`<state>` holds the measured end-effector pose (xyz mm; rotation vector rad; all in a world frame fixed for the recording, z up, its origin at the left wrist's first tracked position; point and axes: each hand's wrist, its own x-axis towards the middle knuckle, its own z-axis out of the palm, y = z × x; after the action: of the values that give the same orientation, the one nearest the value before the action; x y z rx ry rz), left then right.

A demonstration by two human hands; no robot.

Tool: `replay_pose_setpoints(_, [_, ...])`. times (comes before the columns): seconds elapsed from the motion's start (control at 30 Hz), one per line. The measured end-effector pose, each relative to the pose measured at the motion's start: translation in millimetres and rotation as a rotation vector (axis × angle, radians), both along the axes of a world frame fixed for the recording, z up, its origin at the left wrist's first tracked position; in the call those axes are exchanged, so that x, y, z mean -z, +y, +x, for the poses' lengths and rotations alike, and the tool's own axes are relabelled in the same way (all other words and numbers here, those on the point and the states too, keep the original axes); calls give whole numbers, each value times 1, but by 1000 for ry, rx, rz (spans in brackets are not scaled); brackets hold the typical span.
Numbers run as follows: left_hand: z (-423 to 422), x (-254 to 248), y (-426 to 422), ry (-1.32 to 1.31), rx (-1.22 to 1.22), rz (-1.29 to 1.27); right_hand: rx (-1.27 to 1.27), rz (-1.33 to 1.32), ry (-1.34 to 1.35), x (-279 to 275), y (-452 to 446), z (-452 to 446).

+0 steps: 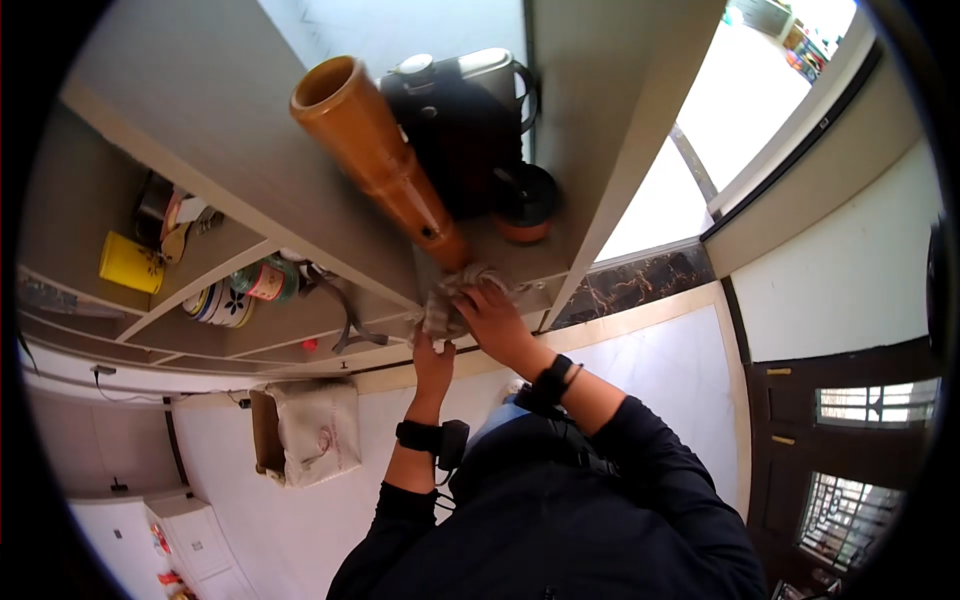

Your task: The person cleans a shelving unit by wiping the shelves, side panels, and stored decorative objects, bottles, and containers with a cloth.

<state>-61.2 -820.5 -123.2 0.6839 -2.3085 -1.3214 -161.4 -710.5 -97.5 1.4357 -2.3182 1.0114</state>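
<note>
A crumpled greyish cloth (445, 308) lies at the front edge of a shelf, against the foot of a tall bamboo tube (385, 165). My right hand (493, 318) presses on the cloth from the right, its fingers bent over it. Below the cloth, my left hand (433, 362) grips its lower edge, with the fingertips partly hidden. Behind the tube stands a black case (455, 130) with a strap. To its right is a dark round container (525, 205) with a reddish base.
Shelf compartments on the left hold a yellow cup (131, 263), a patterned pot (218, 304), a jar (266, 278) and a hanging grey strap (345, 318). An open box (310, 435) sits on the floor. A dark door (800, 440) is at the right.
</note>
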Motion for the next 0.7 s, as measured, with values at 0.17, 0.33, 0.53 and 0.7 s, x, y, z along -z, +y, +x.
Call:
replay_pose_setpoints(0.17, [-4,42,-14,-23,-97,575,106,48,47,9,0,-3])
replay_pose_setpoints(0.33, [-20,50,8,-77,1,672,273,18,-15,4,40,-25])
replay_pose_setpoints(0.53, [-37,49,43,-177,339,384,305,19,-116,-17,103,-5])
replay_pose_setpoints(0.7, [-39,-23,58,-18,345,969,355,-326,-204,-66,151,-3])
